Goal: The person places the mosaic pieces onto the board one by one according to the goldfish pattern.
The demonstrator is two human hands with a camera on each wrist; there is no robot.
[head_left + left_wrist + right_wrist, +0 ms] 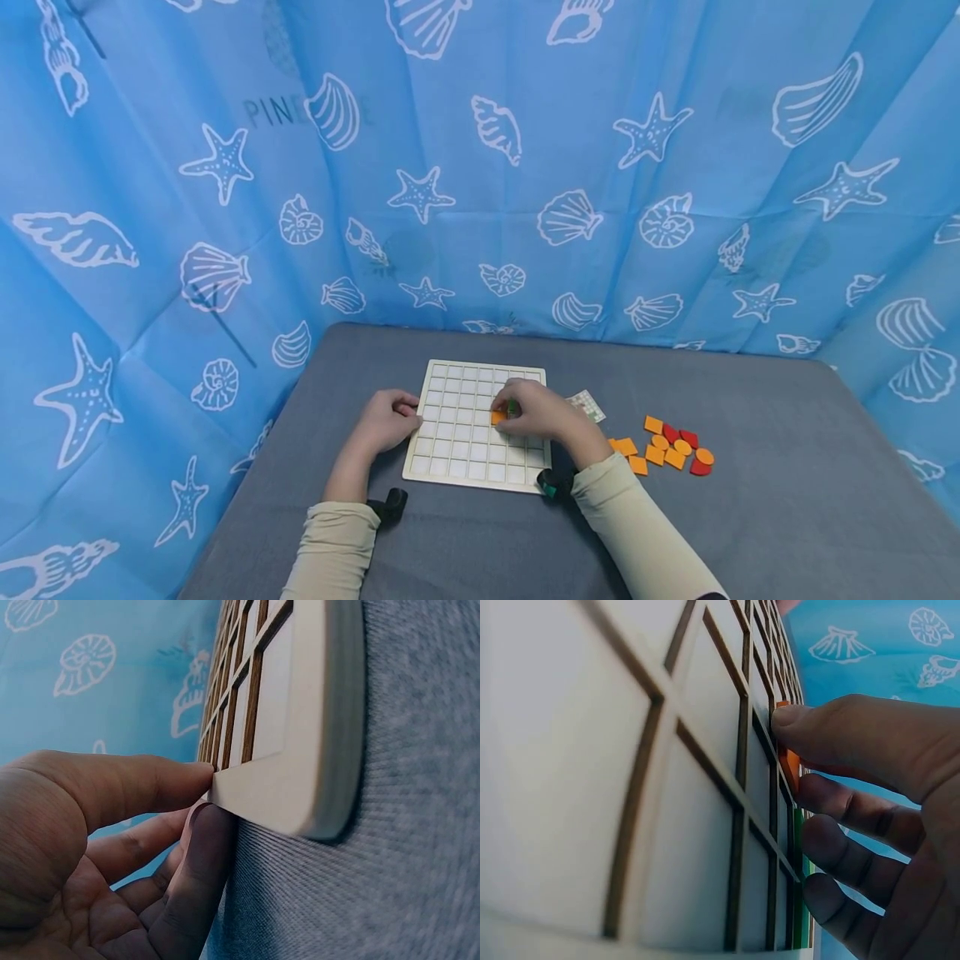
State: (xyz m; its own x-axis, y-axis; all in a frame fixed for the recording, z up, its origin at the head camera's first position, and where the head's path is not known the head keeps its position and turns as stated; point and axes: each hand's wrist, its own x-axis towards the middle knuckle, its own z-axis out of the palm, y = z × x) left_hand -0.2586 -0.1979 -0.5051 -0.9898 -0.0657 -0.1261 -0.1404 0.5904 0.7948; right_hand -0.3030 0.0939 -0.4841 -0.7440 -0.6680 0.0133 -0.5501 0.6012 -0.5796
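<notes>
Cream sleeves [339,542] come nearest me in the head view, stretched over a grey desk [787,500]. Between them lies a gridded board [461,433], the left hand [388,421] at its left edge. Over its right half is the right hand [534,410], thumb and fingers about an orange piece [498,417]. That piece lies at the fingertips, on the right hand's left side and well apart from the left hand. A green piece [513,408] peeps out beneath; further right are a small card [588,406] and loose orange and red pieces [654,456].

Left wrist view: thumb and finger pinch the board's edge near a rounded corner.

Right wrist view: thumb and forefinger pinch the orange piece close against the grid; I can't tell whether it's seated, nor its long axis.
</notes>
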